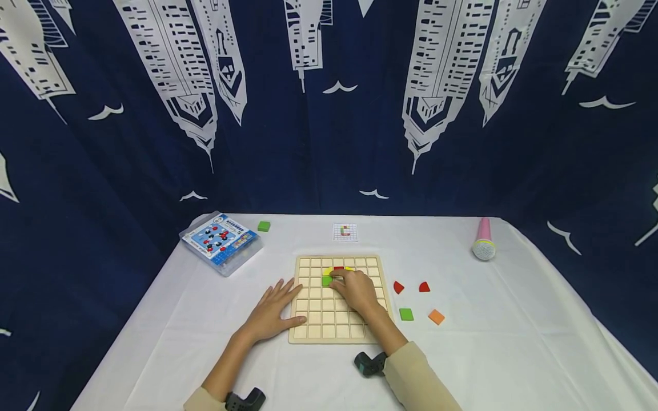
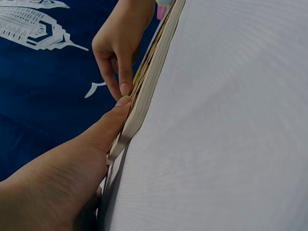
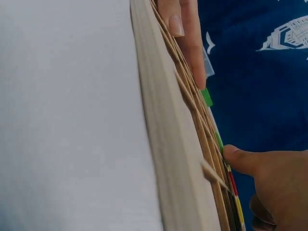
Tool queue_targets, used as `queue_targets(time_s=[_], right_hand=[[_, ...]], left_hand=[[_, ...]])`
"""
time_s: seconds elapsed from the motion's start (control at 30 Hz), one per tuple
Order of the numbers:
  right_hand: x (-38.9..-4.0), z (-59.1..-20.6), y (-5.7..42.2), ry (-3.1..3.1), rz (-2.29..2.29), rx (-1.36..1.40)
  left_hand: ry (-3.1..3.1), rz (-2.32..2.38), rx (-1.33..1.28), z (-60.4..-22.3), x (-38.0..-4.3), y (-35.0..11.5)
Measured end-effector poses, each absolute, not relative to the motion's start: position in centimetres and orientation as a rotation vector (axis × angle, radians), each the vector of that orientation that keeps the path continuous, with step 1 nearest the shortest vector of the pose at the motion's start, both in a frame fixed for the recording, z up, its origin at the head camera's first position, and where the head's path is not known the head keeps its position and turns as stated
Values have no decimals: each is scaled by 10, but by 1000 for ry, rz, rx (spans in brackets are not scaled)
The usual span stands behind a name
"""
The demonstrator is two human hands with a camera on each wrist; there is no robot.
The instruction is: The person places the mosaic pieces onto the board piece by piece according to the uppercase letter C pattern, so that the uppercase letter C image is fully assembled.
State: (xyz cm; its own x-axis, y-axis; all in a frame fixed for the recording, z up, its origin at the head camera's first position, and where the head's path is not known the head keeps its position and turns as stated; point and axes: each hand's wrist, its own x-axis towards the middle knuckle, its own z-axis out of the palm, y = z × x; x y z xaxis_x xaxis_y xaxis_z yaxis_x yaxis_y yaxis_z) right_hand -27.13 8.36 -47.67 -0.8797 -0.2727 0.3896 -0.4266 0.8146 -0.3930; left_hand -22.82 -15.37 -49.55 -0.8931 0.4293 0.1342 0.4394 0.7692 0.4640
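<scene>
A light wooden grid board (image 1: 315, 319) lies on the white table. My right hand (image 1: 356, 290) is over its upper middle, thumb and forefinger pinching a green square tile (image 1: 326, 281) that sits in the grid. Yellow (image 1: 327, 271) and red (image 1: 338, 268) tiles lie in the row just above, partly covered by the fingers. In the right wrist view the thumb touches the green tile's edge (image 3: 220, 143). My left hand (image 1: 273, 311), fingers spread, rests at the board's left edge, with its thumb on the board. The left wrist view shows that thumb (image 2: 108, 126) along the rim.
Right of the board lie two red pieces (image 1: 398, 287), a green tile (image 1: 406, 314) and an orange tile (image 1: 436, 317). Behind it are a pattern card (image 1: 345, 232) and another green piece (image 1: 264, 226). A plastic box (image 1: 221, 242) stands back left, a pink microphone (image 1: 484, 240) back right.
</scene>
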Motion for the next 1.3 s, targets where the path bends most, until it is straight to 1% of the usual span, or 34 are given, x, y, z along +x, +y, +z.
queue_targets(time_s=[0.13,0.27,0.37,0.53,0.67,0.8,0.9,1.07,1.3], right_hand=[[-270,-476,86,-2667,735,532],[-264,-468,99,-2680,890,504],[-255,-460,122,-2682,954,461],[-235,-451,174,-2664,895,428],[-220,-453,211,-2695,868,406],[-207,-460,233,-2768,920,352],[-201,-466,242,-2809,957,322],[-198,-476,250,-2820,930,348],[-200,-478,247,-2788,899,343]], left_hand=[[-2944,-769,-716,-495,-228,-153],[-2941,-790,-715,-494,-227,-152],[-2939,-803,-722,-496,-226,-151],[-2941,-792,-713,-500,-225,-152],[-2934,-783,-705,-501,-226,-152],[-2934,-777,-706,-498,-228,-153],[-2937,-777,-703,-498,-229,-154],[-2944,-773,-698,-499,-230,-154],[-2948,-786,-705,-498,-229,-154]])
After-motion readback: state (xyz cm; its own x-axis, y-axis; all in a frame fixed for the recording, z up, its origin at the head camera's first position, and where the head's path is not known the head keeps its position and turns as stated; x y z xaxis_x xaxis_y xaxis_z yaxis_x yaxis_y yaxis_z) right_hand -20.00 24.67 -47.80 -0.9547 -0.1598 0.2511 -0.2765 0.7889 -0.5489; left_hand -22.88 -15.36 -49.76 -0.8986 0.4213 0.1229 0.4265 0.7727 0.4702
